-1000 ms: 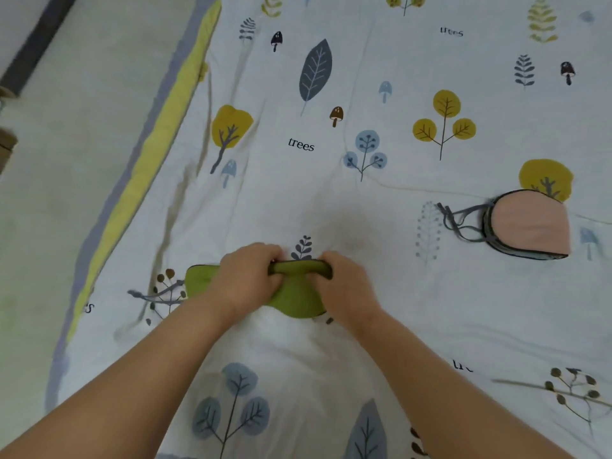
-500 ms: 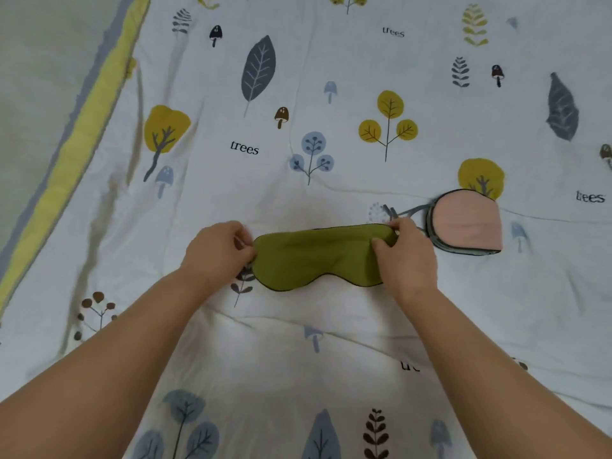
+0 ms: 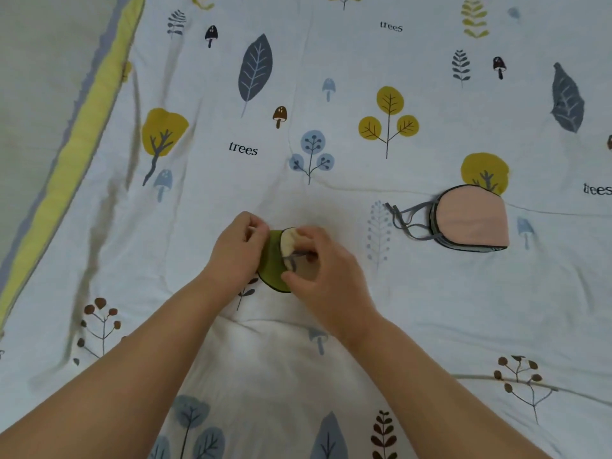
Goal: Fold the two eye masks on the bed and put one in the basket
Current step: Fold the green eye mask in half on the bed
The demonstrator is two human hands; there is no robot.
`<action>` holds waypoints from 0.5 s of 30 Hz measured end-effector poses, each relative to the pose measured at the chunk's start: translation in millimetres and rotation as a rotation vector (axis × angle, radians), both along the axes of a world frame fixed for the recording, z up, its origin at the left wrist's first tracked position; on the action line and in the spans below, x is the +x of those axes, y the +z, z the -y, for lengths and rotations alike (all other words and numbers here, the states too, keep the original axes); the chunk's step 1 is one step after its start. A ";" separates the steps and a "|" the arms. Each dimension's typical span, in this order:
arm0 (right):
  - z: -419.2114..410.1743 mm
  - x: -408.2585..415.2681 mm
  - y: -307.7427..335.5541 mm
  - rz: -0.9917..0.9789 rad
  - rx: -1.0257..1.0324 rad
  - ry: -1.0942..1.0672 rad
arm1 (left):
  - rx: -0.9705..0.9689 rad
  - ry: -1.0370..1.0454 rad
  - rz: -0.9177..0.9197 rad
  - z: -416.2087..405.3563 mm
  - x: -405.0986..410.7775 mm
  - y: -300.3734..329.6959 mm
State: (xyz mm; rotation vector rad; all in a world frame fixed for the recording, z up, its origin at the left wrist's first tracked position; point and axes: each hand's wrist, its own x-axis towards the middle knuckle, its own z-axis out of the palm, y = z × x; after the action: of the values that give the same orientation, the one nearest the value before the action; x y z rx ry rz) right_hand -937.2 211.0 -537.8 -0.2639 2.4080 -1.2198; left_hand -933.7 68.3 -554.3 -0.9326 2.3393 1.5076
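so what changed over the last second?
The green eye mask went from bunched, to stretched flat half a second ago, to folded in half now: the right hand carried its end leftward over to the left hand, showing the cream lining. Both hands still hold it. The pink eye mask stayed folded, untouched, on the bed sheet.

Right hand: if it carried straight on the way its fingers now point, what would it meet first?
The right hand points up-left, so it would meet the left hand, which pinches the folded green fabric eye mask, though depth is unclear.
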 end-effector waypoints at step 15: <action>-11.3 -17.3 -20.9 0.273 0.105 -0.252 | 0.095 -0.016 0.004 -8.8 6.0 -0.1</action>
State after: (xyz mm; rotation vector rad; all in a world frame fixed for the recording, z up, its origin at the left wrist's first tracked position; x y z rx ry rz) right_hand -954.6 222.3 -558.7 0.2315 2.3024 -1.1435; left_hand -927.6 77.1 -554.4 -0.8906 2.2455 1.5940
